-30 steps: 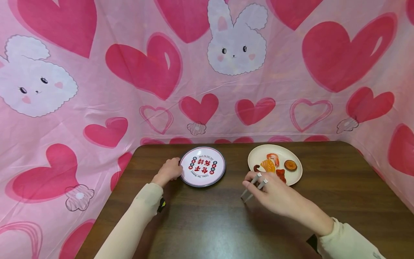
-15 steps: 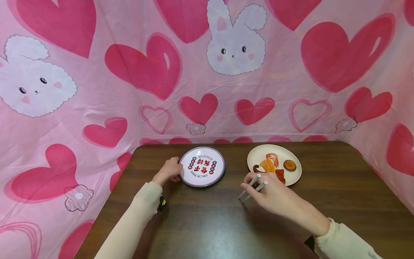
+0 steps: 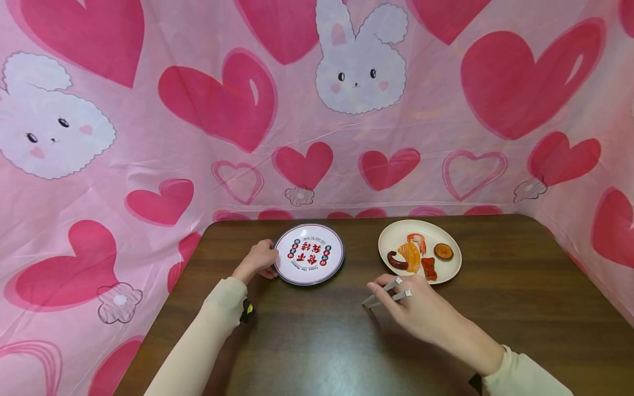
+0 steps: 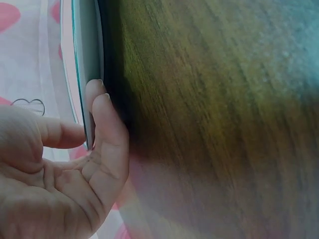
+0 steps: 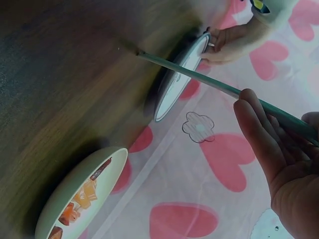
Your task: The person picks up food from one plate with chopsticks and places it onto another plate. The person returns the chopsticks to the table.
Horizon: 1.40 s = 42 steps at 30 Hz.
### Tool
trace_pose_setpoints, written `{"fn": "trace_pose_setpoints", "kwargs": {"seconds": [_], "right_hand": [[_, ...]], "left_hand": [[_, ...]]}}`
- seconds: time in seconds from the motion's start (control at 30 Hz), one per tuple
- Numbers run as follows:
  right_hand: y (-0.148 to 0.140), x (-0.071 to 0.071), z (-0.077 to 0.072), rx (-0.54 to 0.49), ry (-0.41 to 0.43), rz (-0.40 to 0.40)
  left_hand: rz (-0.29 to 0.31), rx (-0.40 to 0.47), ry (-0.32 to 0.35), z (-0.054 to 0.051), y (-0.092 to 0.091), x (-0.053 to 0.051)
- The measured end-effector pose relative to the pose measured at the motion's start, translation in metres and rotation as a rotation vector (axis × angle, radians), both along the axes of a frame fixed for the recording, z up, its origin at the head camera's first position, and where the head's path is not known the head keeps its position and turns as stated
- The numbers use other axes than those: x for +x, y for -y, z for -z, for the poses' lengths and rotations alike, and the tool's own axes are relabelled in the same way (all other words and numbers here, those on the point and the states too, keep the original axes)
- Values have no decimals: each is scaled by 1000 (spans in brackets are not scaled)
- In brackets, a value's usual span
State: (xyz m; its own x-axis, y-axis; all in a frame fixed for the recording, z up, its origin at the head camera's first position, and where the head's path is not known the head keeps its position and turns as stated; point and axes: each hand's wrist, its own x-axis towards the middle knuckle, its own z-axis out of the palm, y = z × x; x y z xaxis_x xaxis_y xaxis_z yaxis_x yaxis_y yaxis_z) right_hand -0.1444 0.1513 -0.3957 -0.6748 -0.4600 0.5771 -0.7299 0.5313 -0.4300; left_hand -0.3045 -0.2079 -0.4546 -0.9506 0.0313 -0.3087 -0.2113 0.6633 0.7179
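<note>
My left hand (image 3: 258, 258) grips the left rim of a round white plate (image 3: 310, 254) with a dark edge and red lettering. In the left wrist view, the thumb lies over the rim and the fingers (image 4: 110, 124) curl beneath it. A pair of grey chopsticks (image 5: 199, 77) is held in my right hand (image 3: 421, 308), tips pointing left and down near the tabletop. Just beyond that hand stands a cream oval plate (image 3: 448, 270). It bears a shrimp (image 3: 419, 242), an orange striped slice (image 3: 409, 255), a dark tentacle (image 3: 397, 262), a red piece (image 3: 428, 268) and a round brown slice (image 3: 443, 252).
Both plates stand toward the back of a dark brown wooden table (image 3: 307, 341). Behind and beside it hangs a pink cloth (image 3: 346, 132) printed with hearts and rabbits.
My right hand has drawn slightly back toward me with the chopsticks, so more of the food on the oval plate shows. My left hand keeps its grip on the round plate.
</note>
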Motion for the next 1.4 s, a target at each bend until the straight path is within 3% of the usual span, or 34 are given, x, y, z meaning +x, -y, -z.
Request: {"fn": "trace_pose_setpoints", "kwargs": {"seconds": [0.33,0.6,0.93,1.2,1.4], "right_hand": [[2,11,9,-36,-37,-63],[3,14,19,-105,-142,-89],[1,20,23,-90,-83,-75],[-1,20,24,-112,-90,-87],[-1,19,24,-139,-96,-95]], "left_hand": [[-12,55,11,-1,1,2],[-18,82,12,0,1,3],[3,165,45,6,9,1],[55,247,104,5,16,1],[50,253,115,4,17,2]]}}
